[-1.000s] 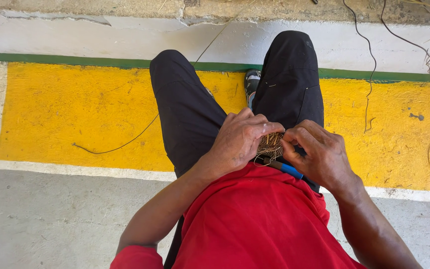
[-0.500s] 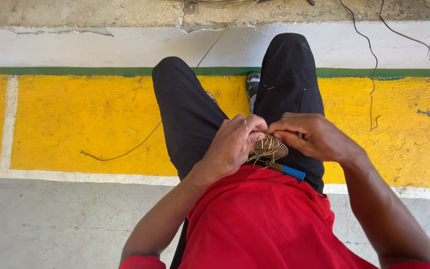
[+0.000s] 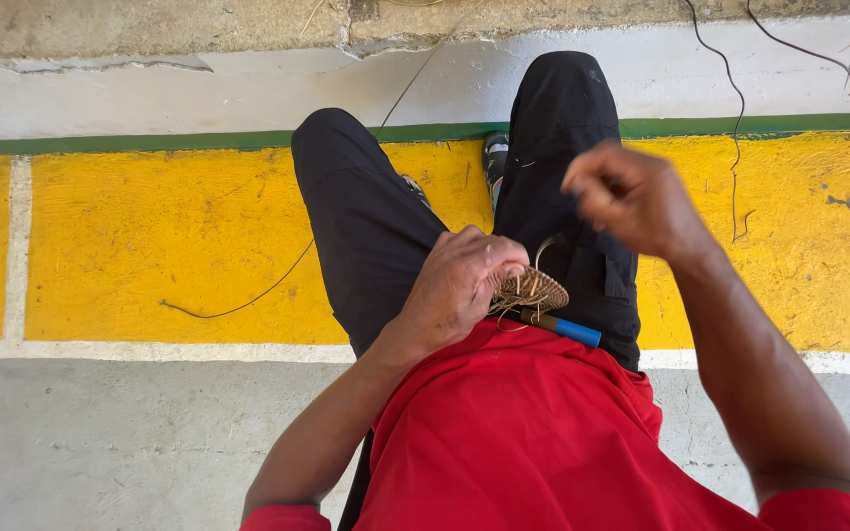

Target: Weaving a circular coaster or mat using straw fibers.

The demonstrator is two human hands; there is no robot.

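Note:
I sit with my legs in black trousers stretched over a yellow painted floor. My left hand (image 3: 464, 285) grips a small round woven piece (image 3: 533, 290) of brown fibre on my lap. A thin strand (image 3: 545, 246) curls up from the piece. My right hand (image 3: 627, 197) is raised above and to the right of it, fingers pinched together, blurred; I cannot see whether the strand runs into them. A tool with a blue handle (image 3: 568, 329) lies on my lap just below the woven piece, against my red shirt.
A long thin fibre strand (image 3: 248, 295) lies on the yellow floor at my left. A green stripe (image 3: 150, 143) and a white curb (image 3: 199, 88) run along the far side. Dark strands (image 3: 735, 128) hang at the right. Grey concrete (image 3: 100, 442) lies nearest.
My right hand has lifted away from the woven piece, up and to the right. My left hand has stayed on the piece.

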